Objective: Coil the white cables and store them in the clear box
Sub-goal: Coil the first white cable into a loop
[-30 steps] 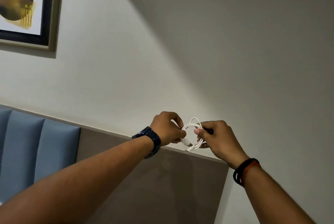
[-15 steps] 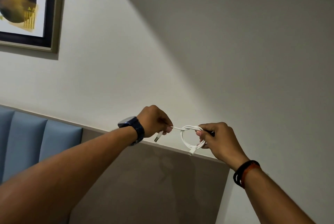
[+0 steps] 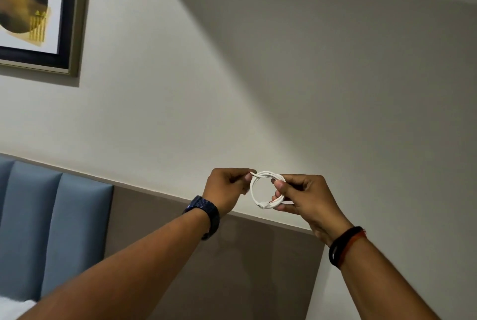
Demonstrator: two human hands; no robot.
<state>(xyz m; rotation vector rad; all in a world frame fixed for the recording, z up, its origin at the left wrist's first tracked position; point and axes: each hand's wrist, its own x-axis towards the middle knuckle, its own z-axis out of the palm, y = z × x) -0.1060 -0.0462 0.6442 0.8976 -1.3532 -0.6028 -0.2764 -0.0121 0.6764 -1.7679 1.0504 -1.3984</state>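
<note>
step: I judge coiling nearly done, securing the tail | hands: left hand [image 3: 227,188] pinches the free end, right hand [image 3: 300,194] closed on the white cable coil [image 3: 260,190], held in the air | next: tuck the end, find the clear box, not in view | room: no surface visible; wall, framed picture [image 3: 38,13], blue padded headboard [image 3: 54,226]

Both hands are raised in open air before the wall [image 3: 258,74], with nothing above or to either side of them. The left hand [image 3: 224,189] and right hand [image 3: 307,198] sit close together, the white cable [image 3: 254,185] coil bridging the gap between them. The framed picture [image 3: 38,15] and blue headboard [image 3: 51,229] stand well apart to the left.
</note>
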